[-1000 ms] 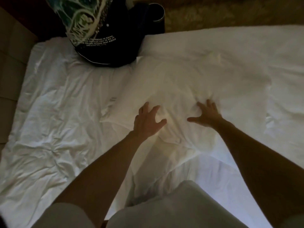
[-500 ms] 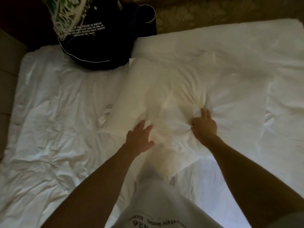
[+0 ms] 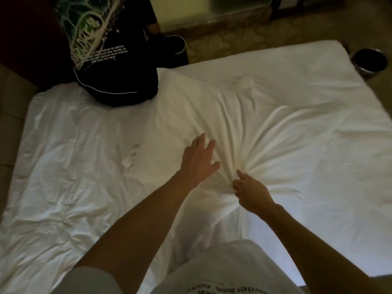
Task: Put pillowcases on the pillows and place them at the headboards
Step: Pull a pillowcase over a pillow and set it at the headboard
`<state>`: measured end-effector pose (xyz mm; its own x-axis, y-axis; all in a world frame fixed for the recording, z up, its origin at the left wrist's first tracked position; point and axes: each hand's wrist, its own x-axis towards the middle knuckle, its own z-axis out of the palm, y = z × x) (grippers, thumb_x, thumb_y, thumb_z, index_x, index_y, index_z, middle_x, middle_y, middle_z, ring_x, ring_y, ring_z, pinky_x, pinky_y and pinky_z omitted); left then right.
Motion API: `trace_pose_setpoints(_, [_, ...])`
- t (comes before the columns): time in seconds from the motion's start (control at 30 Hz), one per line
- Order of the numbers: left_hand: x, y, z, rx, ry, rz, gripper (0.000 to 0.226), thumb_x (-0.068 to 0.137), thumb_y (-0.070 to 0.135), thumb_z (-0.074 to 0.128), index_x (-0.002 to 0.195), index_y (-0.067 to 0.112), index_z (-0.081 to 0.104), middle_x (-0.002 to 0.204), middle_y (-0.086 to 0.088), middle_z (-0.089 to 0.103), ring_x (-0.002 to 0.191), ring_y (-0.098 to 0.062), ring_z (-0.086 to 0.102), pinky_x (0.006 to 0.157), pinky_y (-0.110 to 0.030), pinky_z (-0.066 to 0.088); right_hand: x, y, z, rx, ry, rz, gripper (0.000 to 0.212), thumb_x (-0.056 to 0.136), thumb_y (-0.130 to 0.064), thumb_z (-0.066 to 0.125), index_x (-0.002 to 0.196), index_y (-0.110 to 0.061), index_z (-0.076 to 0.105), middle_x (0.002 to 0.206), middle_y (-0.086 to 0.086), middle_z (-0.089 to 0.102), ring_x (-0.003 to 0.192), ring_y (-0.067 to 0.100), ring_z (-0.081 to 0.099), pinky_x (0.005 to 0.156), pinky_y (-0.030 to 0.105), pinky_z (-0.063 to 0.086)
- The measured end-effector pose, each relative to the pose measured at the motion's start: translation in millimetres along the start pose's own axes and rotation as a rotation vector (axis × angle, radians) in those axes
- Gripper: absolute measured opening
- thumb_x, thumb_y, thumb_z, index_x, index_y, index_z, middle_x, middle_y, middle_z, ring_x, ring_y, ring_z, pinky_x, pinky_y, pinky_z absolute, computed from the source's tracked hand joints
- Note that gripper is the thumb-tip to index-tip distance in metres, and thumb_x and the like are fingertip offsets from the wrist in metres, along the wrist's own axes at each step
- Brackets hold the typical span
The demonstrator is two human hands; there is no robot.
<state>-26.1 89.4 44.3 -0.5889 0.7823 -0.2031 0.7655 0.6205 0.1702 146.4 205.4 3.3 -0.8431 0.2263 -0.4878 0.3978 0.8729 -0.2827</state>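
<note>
Left hand (image 3: 199,162) flat on pillow (image 3: 265,124), fingers spread, gripping nothing. Right hand (image 3: 252,193) pinches the pillow's bunched fabric, index finger extended.

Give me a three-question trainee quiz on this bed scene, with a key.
1. True or false: the left hand rests with fingers spread on the pillow.
2. The pillow's creases run together at: A) the right hand; B) its far corner; C) its left edge.
3. Fill in: on the floor past the bed's far right corner stands a ___.
Key: 1 true; 2 A; 3 bin.
</note>
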Motion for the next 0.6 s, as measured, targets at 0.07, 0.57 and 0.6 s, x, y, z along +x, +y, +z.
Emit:
trace_pose_setpoints(0.07, [-3,17,-1,0.125,-0.094,0.096,0.070,0.083,0.058,0.061,0.138,0.018,0.043,0.148,-0.015,0.037,0.130,-0.030,0.039,0.098,-0.046,0.041,-26,0,10,0.045,0.011,0.011,0.012,0.093,-0.017,0.057,0.104,-0.019,0.062,0.159,0.003,0.029,0.135,0.023,0.044,0.091,0.038,0.051])
trace_pose_setpoints(0.57, [31,51,-11,0.386,-0.032,0.042,0.103,0.079,0.067,0.059,0.153,0.010,0.016,0.159,-0.018,0.015,0.146,-0.035,0.016,0.116,-0.057,0.018,-113,-15,80,0.126,0.183,0.004,0.023,0.088,-0.017,0.067,0.111,-0.022,0.066,0.153,0.009,0.041,0.137,0.031,0.044,0.094,0.046,0.054])
trace_pose_setpoints(0.6, [32,51,-4,0.399,-0.047,0.045,0.100,0.080,0.066,0.058,0.152,0.009,0.020,0.159,-0.019,0.018,0.146,-0.035,0.017,0.117,-0.058,0.015,-114,-12,81,0.125,0.186,0.013,0.024,0.087,-0.017,0.068,0.111,-0.022,0.066,0.152,0.009,0.042,0.136,0.032,0.045,0.093,0.046,0.055])
